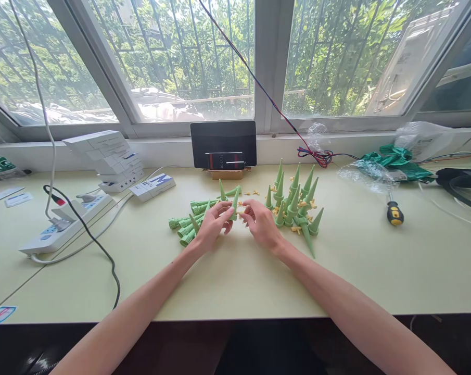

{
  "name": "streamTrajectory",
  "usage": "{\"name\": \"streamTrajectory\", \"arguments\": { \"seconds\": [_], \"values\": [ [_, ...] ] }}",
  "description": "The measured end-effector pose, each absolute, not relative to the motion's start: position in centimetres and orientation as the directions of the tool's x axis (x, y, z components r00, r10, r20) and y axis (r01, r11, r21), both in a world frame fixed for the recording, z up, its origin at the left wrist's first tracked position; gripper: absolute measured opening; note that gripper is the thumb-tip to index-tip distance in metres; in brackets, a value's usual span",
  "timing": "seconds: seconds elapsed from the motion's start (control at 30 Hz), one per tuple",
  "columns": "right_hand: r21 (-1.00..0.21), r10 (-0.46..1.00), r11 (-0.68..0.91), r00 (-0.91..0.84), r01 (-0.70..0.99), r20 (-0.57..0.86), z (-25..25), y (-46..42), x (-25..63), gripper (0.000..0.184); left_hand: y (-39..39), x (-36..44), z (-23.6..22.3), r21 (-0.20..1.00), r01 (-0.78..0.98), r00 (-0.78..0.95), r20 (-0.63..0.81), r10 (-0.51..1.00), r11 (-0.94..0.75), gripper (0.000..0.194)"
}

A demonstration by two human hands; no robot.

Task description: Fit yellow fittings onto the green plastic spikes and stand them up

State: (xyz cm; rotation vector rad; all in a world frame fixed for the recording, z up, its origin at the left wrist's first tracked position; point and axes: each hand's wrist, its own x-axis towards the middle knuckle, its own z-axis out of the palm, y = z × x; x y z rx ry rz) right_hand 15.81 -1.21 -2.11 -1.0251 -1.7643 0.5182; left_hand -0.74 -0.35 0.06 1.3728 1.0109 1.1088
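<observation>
My left hand (pixel 214 224) is closed around a green plastic cone spike (pixel 236 202), which stands point up between the fingers. Facing it, my right hand (pixel 262 223) pinches a small yellow plastic piece (pixel 241 212) close to the cone's side; I cannot tell whether the two touch. Beside the left hand lie several green ribbed tubes (pixel 186 229), with a few cones among them. To the right of my right hand stands a cluster of green cones (pixel 292 205), several with yellow pieces (pixel 296 229) on or beside them. More yellow bits (pixel 255 192) lie behind the hands.
A black tablet (pixel 223 136) with a phone (pixel 226 160) before it leans by the window. On the left are a power strip (pixel 69 221), cables and stacked white boxes (pixel 104 156). A screwdriver (pixel 394 212), green plastic bag (pixel 401 161) and wires lie on the right.
</observation>
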Motion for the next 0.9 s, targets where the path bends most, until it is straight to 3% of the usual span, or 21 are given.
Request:
{"name": "streamTrajectory", "arguments": {
  "seconds": [0.9],
  "values": [
    [-0.749,0.818,0.564,-0.11,0.347,0.565,-2.45,-0.93,15.73,0.02,-0.17,-0.87,-0.38,0.968,0.132,0.171,0.187,0.967,-0.211,0.035]
  ]
}}
